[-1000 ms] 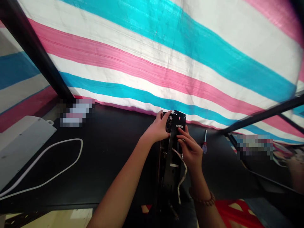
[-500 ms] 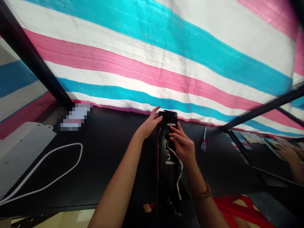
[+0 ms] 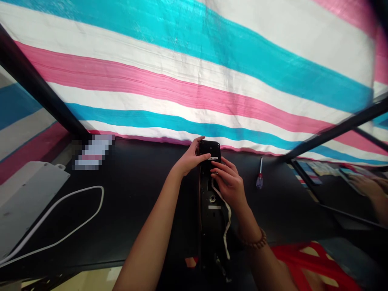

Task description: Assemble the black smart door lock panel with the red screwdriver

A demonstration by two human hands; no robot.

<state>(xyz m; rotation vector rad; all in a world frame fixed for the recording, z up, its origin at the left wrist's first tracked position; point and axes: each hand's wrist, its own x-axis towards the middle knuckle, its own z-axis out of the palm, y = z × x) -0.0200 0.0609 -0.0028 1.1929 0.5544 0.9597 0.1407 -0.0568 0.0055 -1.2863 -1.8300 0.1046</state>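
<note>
A long black door lock panel (image 3: 214, 226) stretches away from me, with white labels and a round metal fitting (image 3: 212, 199) on its face. My left hand (image 3: 191, 158) clasps its far end, thumb across the face by the upper label and fingers around the left edge. Over the panel's upper half, my right hand (image 3: 229, 180) has its fingers bunched at a small round metal piece (image 3: 216, 173); whether that piece is loose or fixed I cannot tell. A white cable (image 3: 226, 220) comes out of the panel below these fingertips and hangs along its right side.
On the black table (image 3: 145, 218) a screwdriver (image 3: 260, 176) lies to the right. At left are a white power strip-like box (image 3: 33, 198), its looped white cord (image 3: 101, 198) and a blurred-out item (image 3: 94, 151). Another person's hand (image 3: 365, 186) shows at far right, beyond a black frame.
The panel's far end has turned slightly to the left and its face shows more squarely. My left thumb has slid further onto the face. My right hand has shifted slightly left with it.
</note>
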